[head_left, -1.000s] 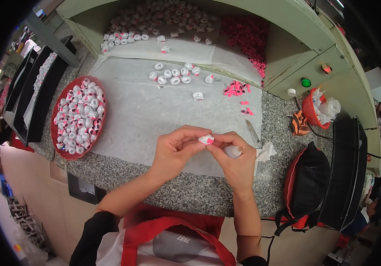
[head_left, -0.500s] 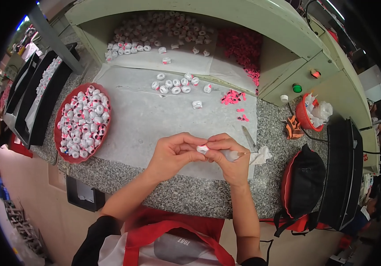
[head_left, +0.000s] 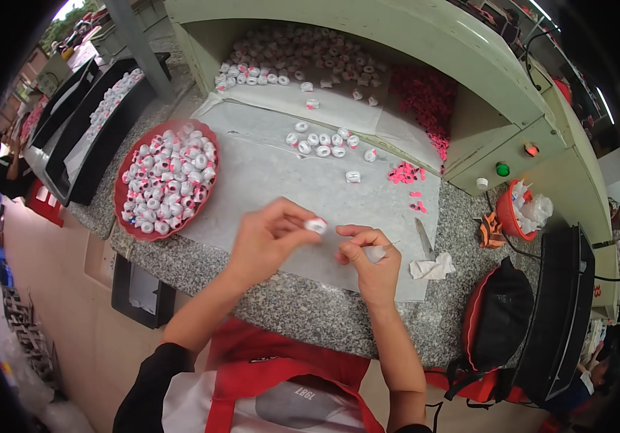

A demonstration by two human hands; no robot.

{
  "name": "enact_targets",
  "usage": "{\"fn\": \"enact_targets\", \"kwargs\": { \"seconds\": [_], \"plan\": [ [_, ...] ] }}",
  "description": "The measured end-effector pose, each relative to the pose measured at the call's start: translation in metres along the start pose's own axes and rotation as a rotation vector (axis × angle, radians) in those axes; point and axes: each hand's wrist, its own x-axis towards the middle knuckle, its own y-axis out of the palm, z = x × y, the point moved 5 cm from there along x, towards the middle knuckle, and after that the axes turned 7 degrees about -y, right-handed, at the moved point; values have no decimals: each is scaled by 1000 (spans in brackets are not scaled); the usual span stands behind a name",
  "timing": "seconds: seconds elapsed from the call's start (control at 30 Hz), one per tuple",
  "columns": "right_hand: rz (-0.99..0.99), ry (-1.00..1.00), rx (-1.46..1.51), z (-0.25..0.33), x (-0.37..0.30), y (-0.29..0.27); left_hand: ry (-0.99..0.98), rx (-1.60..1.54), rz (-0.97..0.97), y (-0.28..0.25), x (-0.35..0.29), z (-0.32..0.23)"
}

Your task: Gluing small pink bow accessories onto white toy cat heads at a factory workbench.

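Observation:
Between the thumb and fingers of my left hand is a small white rounded piece with a pink mark. To its right, my right hand is curled around a small translucent bottle with a thin needle-like tip. Its thumb and forefinger are apart from the white piece. Both hands are over a pale sheet on the speckled counter. Beyond them lie several similar white pieces and a single one. Small pink pieces are scattered at the right of the sheet.
A red basket heaped with white pieces stands at left. A pointed metal tool and crumpled white tissue lie right. A pale green cabinet rises behind. Further right are a small red basket and a black bag.
My hands have separated; the left one has moved away leftward with the white piece, and the right keeps the bottle. The whole view has shifted, placing the counter things further right.

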Motion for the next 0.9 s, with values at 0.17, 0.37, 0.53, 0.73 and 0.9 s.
{"fn": "enact_targets", "kwargs": {
  "seconds": [0.17, 0.37, 0.53, 0.73, 0.9],
  "plan": [
    [-219, 8, -35, 8, 5, -28, -64, -812, -41, -72, -2, -3],
    [-324, -57, -1190, 51, -22, -113, -269, -1155, 484, 5, -15, 24],
    [-386, 104, -1545, 34, -45, -139, -238, -847, 367, 22, -11, 28],
    [-453, 179, -1310, 32, -50, -138, -184, -454, 174, 26, -14, 23],
    [-463, 46, -807, 39, -56, -120, -38, -357, 119, 35, -20, 13]
  ]
}}
